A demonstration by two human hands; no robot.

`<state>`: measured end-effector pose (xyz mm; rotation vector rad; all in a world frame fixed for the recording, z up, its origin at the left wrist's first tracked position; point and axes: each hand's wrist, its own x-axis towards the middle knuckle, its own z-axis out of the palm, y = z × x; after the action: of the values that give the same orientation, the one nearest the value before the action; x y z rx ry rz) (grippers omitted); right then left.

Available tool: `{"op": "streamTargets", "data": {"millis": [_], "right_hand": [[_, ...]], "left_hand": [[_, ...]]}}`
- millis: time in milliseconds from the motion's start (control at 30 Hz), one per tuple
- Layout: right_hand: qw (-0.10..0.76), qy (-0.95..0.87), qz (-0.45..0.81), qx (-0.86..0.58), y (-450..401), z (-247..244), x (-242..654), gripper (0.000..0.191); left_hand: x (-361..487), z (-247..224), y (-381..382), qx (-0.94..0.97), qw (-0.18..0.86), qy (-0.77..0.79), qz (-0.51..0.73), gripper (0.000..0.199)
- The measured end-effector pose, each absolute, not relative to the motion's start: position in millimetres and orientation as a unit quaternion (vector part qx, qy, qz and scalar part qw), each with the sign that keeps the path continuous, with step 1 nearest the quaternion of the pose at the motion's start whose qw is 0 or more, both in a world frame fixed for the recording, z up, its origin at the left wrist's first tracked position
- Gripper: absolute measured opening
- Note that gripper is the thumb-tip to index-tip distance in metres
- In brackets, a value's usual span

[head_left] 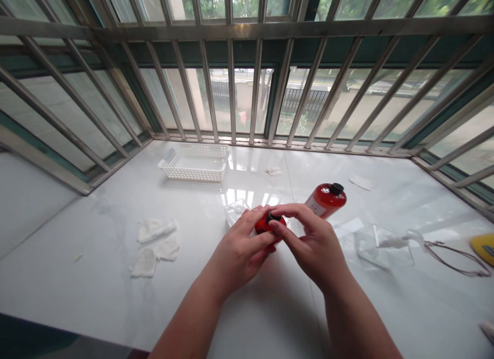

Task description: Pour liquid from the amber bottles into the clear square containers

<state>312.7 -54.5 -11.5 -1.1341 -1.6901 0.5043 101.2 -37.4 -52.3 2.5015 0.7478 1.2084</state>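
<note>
**Both hands are closing on a small red bottle (268, 226)**

The small red bottle is held above the middle of the white worktop (270, 318), and it is partly hidden by the fingers. The left hand (241, 245) wraps around its red body. The right hand (311, 243) is narrow on the top, and its fingertips (276, 225) press at the black cap (273, 216). Just behind the hands, a larger red bottle (326, 200) with a black cap lies on its side, and a clear plastic box (235, 211) stands beside the left hand. To the right is a crumpled clear plastic sheet (382, 248), then a thin loop of cord (457, 258) and a yellow object (483, 248) at the right edge. Near the far edge sits a white plastic basket (193, 163) with many small holes. Crumpled white tissues (154, 248) lie toward the left edge, and two small white scraps (362, 182) lie near the far edge. Steel window bars (231, 91) run along the far edge.
</note>
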Motion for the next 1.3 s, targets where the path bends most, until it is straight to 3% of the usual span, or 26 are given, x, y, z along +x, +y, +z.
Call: {"op": "streamTargets", "data": {"millis": [200, 400, 600, 767, 967, 1167, 1300], "right_hand": [[0.508, -0.710, 0.207, -0.442, -53.6, -10.6, 312.5, 0.011], [0.539, -0.632, 0.185, -0.525, -59.6, -9.9, 314.4, 0.033], [0.551, -0.607, 0.286, -0.496, -61.5, -8.9, 307.9, 0.035], [0.547, -0.585, 0.250, -0.544, -60.4, -7.5, 311.7, 0.044], [0.542, -0.593, 0.284, -0.523, -60.3, -7.5, 307.9, 0.038], [0.546, -0.581, 0.262, -0.545, -60.5, -7.2, 312.5, 0.044], [0.536, -0.599, 0.314, -0.506, -56.7, -13.1, 312.6, 0.028]], "left_hand": [[100.7, -55.7, -36.9, 0.861, 0.133, 0.260, 0.416, 0.051], [100.9, -54.3, -36.8, 0.858, 0.131, 0.262, 0.421, 0.048], [101.7, -51.0, -36.4, 0.856, 0.136, 0.257, 0.427, 0.048], [101.0, -51.4, -36.3, 0.858, 0.130, 0.261, 0.424, 0.046], [101.5, -51.4, -35.8, 0.855, 0.140, 0.256, 0.428, 0.047], [101.2, -50.2, -36.1, 0.853, 0.140, 0.265, 0.427, 0.046], [101.1, -52.4, -35.7, 0.855, 0.138, 0.260, 0.427, 0.048]]}}
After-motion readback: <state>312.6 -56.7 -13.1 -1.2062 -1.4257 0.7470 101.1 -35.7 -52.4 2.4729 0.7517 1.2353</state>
